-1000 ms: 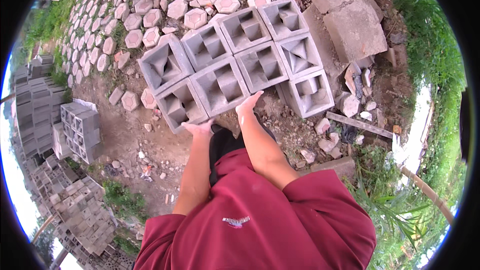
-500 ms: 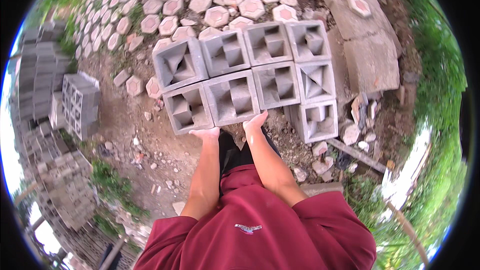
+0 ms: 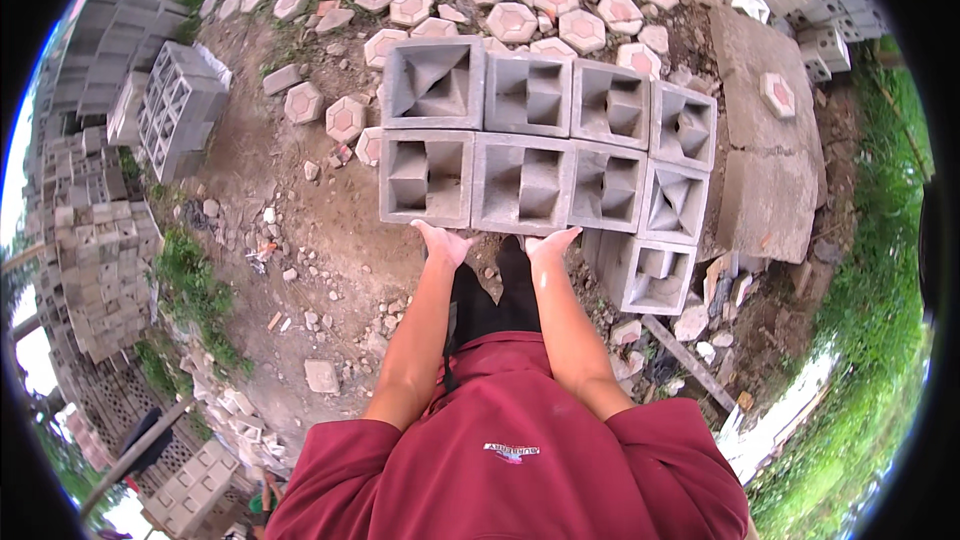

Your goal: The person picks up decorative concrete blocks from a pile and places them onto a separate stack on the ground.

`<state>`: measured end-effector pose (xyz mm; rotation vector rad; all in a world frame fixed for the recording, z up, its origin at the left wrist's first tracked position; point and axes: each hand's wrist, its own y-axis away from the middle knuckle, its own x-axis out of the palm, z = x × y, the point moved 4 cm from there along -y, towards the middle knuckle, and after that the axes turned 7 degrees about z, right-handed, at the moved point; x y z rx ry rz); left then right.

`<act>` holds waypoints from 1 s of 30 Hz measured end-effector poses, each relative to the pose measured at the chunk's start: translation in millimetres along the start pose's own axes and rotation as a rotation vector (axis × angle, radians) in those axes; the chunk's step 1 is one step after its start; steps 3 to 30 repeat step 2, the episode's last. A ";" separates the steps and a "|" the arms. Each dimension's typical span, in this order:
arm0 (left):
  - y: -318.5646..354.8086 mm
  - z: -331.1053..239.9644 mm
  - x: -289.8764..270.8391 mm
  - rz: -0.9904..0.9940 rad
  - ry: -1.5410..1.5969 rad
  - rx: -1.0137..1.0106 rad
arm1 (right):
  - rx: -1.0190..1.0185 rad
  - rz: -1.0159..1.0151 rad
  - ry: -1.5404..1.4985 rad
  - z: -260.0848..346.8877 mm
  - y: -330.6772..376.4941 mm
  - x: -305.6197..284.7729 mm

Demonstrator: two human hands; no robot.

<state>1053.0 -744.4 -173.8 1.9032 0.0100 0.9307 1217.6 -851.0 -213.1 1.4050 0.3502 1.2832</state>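
Observation:
Several grey hollow concrete blocks (image 3: 522, 180) stand packed together in two rows in front of me, their cavities facing up. Against the near side of the front row, my left hand (image 3: 443, 242) rests by the seam between the two leftmost blocks, thumb and fingers spread. My right hand (image 3: 550, 243) lies against the near side at the second block's right end, its thumb pointing outward. Both hands appear open and touch the blocks; part of their fingers is hard to make out. One more concrete block (image 3: 660, 280) juts toward me at the right end.
Hexagonal pavers (image 3: 512, 22) cover the ground beyond the blocks. A broad concrete slab (image 3: 770, 200) lies to the right, with rubble (image 3: 690, 322) and a narrow bar (image 3: 690, 365) nearer me. Stacked blocks (image 3: 180, 105) stand at the left.
The view has turned, so the blocks appear further right and squarer to me. My left hand now sits nearer the seam, its thumb raised; my right hand stays at the blocks' near side.

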 end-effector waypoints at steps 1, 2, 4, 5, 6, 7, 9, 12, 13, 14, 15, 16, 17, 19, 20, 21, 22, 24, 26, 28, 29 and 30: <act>-1.4 -3.6 -1.1 -0.039 0.028 -0.002 | 0.047 0.044 0.009 1.4 -7.4 -3.4; -1.5 -7.5 -5.1 -0.085 0.061 -0.002 | 0.094 -0.034 0.059 0.2 -3.2 -2.6; -1.5 -7.5 -5.1 -0.085 0.061 -0.002 | 0.094 -0.034 0.059 0.2 -3.2 -2.6; -1.5 -7.5 -5.1 -0.085 0.061 -0.002 | 0.094 -0.034 0.059 0.2 -3.2 -2.6; -1.5 -7.5 -5.1 -0.085 0.061 -0.002 | 0.094 -0.034 0.059 0.2 -3.2 -2.6; -1.5 -7.5 -5.1 -0.085 0.061 -0.002 | 0.094 -0.034 0.059 0.2 -3.2 -2.6; -1.5 -7.5 -5.1 -0.085 0.061 -0.002 | 0.094 -0.034 0.059 0.2 -3.2 -2.6; -1.5 -7.5 -5.1 -0.085 0.061 -0.002 | 0.094 -0.034 0.059 0.2 -3.2 -2.6; -1.5 -7.5 -5.1 -0.085 0.061 -0.002 | 0.094 -0.034 0.059 0.2 -3.2 -2.6; -1.5 -7.5 -5.1 -0.085 0.061 -0.002 | 0.094 -0.034 0.059 0.2 -3.2 -2.6; -1.5 -7.5 -5.1 -0.085 0.061 -0.002 | 0.094 -0.034 0.059 0.2 -3.2 -2.6; -1.5 -7.5 -5.1 -0.085 0.061 -0.002 | 0.094 -0.034 0.059 0.2 -3.2 -2.6; -1.5 -7.5 -5.1 -0.085 0.061 -0.002 | 0.094 -0.034 0.059 0.2 -3.2 -2.6; -1.5 -7.5 -5.1 -0.085 0.061 -0.002 | 0.094 -0.034 0.059 0.2 -3.2 -2.6; -1.5 -7.5 -5.1 -0.085 0.061 -0.002 | 0.094 -0.034 0.059 0.2 -3.2 -2.6; -1.5 -7.5 -5.1 -0.085 0.061 -0.002 | 0.094 -0.034 0.059 0.2 -3.2 -2.6; -1.5 -7.5 -5.1 -0.085 0.061 -0.002 | 0.094 -0.034 0.059 0.2 -3.2 -2.6; -1.5 -7.5 -5.1 -0.085 0.061 -0.002 | 0.094 -0.034 0.059 0.2 -3.2 -2.6; -1.5 -7.5 -5.1 -0.085 0.061 -0.002 | 0.094 -0.034 0.059 0.2 -3.2 -2.6; -1.5 -7.5 -5.1 -0.085 0.061 -0.002 | 0.094 -0.034 0.059 0.2 -3.2 -2.6; -1.5 -7.5 -5.1 -0.085 0.061 -0.002 | 0.094 -0.034 0.059 0.2 -3.2 -2.6; -1.5 -7.5 -5.1 -0.085 0.061 -0.002 | 0.094 -0.034 0.059 0.2 -3.2 -2.6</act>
